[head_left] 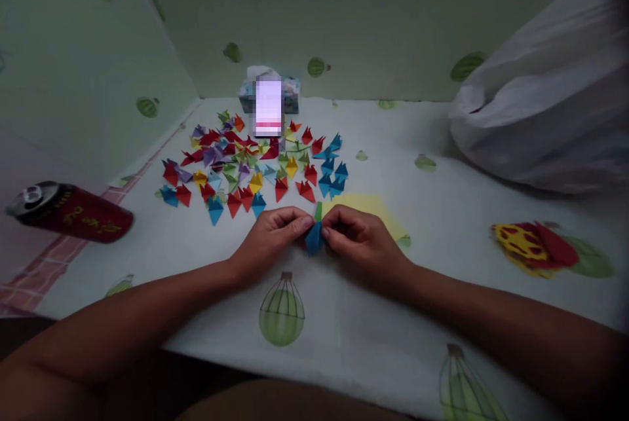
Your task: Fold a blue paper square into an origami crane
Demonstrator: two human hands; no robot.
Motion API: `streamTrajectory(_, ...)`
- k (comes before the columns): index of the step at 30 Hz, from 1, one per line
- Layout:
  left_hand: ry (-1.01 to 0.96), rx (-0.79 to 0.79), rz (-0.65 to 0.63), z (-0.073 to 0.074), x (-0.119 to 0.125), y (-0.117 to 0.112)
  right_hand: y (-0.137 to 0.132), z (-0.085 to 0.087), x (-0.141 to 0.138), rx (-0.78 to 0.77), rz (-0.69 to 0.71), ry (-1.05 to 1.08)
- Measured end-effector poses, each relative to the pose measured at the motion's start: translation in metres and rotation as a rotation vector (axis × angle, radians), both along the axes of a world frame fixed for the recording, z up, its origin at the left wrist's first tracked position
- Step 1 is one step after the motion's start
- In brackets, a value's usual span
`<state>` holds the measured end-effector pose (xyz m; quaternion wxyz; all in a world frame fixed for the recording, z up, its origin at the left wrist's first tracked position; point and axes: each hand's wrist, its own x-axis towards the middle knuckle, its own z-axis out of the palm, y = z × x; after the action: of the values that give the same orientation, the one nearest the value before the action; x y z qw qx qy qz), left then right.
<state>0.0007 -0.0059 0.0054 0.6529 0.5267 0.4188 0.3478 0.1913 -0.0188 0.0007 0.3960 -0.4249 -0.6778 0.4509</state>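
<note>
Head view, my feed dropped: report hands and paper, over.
Left hand, right hand both pinching small blue folded paper piece. Flat yellow paper sheet just behind right hand. Spread of small colourful folded papers lies beyond, untouched.

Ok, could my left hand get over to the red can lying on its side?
Probably yes: bare tablecloth lies between the left hand and the red can, though that hand is pinching the blue folded paper now.

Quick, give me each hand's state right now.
Left hand: closed, pinching the blue folded paper.
Right hand: closed, pinching the same paper.
</note>
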Motion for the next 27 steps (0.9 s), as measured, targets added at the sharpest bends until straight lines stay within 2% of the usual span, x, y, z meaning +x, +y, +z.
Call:
streamTrajectory(5,-0.004,0.015,0.004,0.0,0.001,0.0,-0.001,0.001,0.0,-0.01,-0.001,0.006)
streamTrajectory(9,0.018,0.095,0.033,0.004,0.001,-0.002,-0.002,0.001,0.0,-0.032,0.015,0.014)
streamTrajectory(14,0.07,0.184,-0.001,0.009,0.001,-0.004,-0.004,0.001,0.0,0.029,0.013,-0.017)
streamTrajectory(19,0.055,0.14,-0.014,0.008,0.0,-0.004,-0.004,0.001,0.0,0.119,0.006,-0.061)
streamTrajectory(27,0.037,0.087,-0.001,0.008,0.0,-0.005,-0.005,0.0,-0.001,0.122,-0.004,-0.056)
